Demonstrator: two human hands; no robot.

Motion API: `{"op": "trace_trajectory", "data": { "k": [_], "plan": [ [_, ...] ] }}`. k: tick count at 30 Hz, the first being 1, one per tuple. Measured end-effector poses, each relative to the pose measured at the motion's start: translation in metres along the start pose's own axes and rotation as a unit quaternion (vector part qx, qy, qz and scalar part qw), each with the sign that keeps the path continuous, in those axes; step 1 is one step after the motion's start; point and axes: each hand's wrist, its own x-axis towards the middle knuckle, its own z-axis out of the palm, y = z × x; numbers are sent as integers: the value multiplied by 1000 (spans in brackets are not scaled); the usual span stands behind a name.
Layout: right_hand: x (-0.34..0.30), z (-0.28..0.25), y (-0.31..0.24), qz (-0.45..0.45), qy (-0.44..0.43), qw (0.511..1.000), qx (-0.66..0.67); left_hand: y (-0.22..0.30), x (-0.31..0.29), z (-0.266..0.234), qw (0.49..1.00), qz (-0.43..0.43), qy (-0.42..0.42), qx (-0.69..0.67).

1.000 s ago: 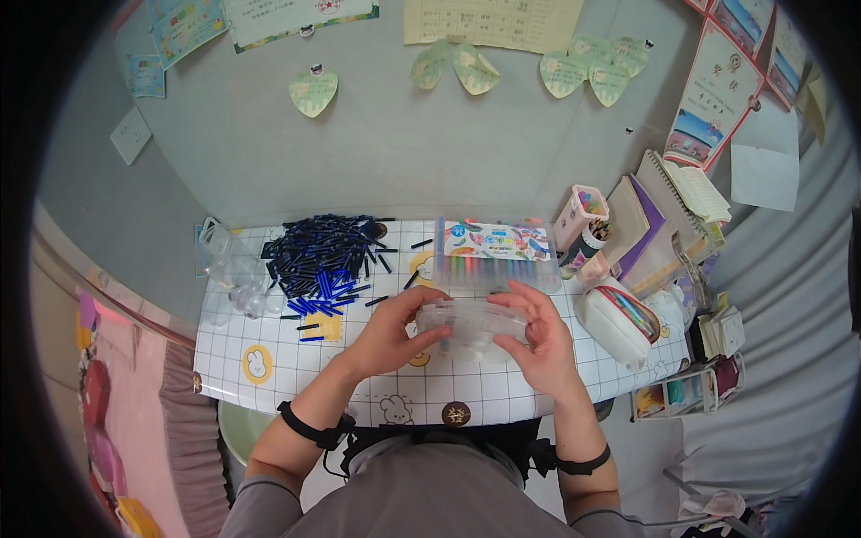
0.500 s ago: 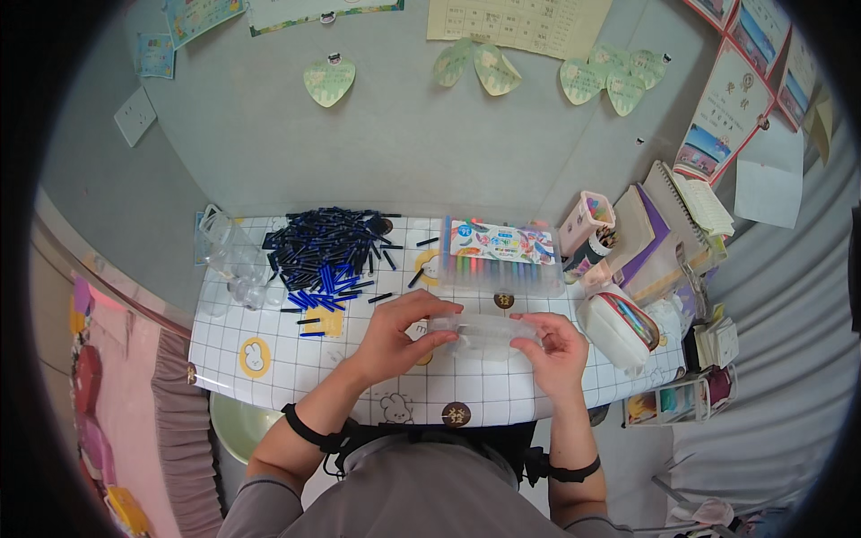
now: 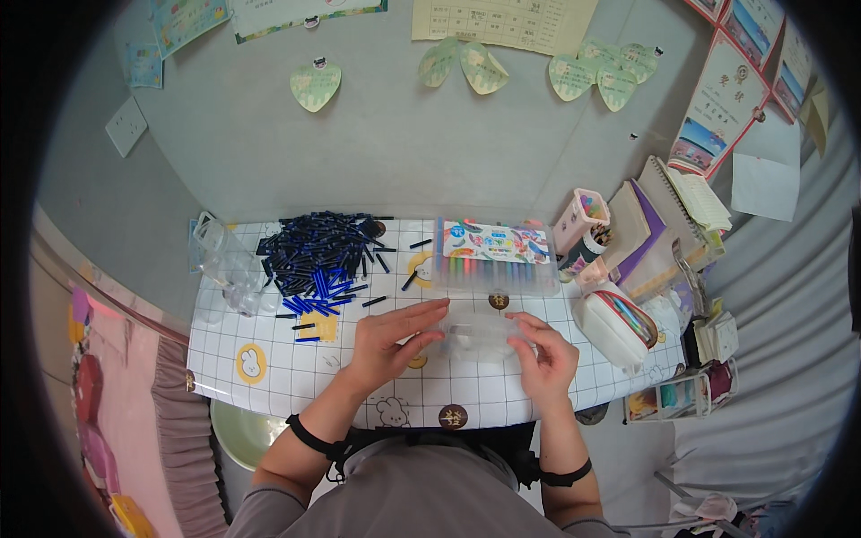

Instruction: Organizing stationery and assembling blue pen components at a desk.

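Observation:
A clear, empty-looking plastic box (image 3: pixel 481 342) rests on the table in front of me, between my hands. My left hand (image 3: pixel 392 345) is beside its left end, with fingers stretched out and thumb apart. At the other end, my right hand (image 3: pixel 547 360) has its thumb and fingertips on the box's edge. Ahead and to the left lies a heap of small dark blue tubes that look like ink cartridges (image 3: pixel 316 255). Brighter blue ones (image 3: pixel 325 285) lie at its near side, and several loose ones are scattered around it.
A clear case of coloured markers (image 3: pixel 493 278) is at the back. Rightward are a white pencil case (image 3: pixel 613 327), a pink pen holder (image 3: pixel 585 213) and upright notebooks (image 3: pixel 659 224). Clear plastic containers (image 3: pixel 229 260) stand left of the heap. A green basin (image 3: pixel 240 432) is below the table's left side.
My left hand has let go of the box's left end, its fingers straightening. The box has come down slightly, while my right hand stays at its right end. The view has shifted a little.

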Motion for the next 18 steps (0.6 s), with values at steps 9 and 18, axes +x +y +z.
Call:
{"op": "trace_trajectory", "data": {
  "k": [9, 18],
  "plan": [
    [-1, 3, -12, -81, 5, 994, -67, -1, -6, -3, 998, 55, -5, 6],
    [0, -5, -23, -86, -20, 988, -126, 17, -3, -12, 991, 70, -32, 109]
  ]
}}
